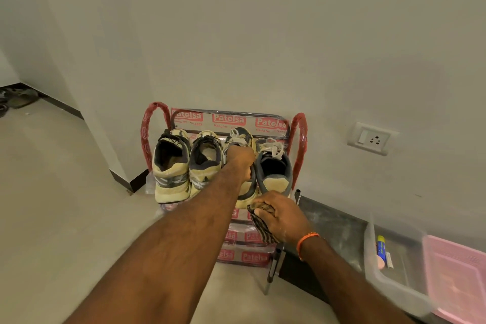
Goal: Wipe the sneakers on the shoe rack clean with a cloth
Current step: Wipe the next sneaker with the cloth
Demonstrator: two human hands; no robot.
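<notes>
Left hand [240,163] is gripping the 3rd sneaker [243,166] on the shoe rack [298,139], right hand [280,214] is clutching the cloth [264,226] just below; next, probably wiping its heel.

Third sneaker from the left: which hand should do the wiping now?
Right, probably. The right hand already grips the cloth beside that sneaker's heel, while the left hand is curled round the sneaker, steadying it on the shoe rack.
</notes>
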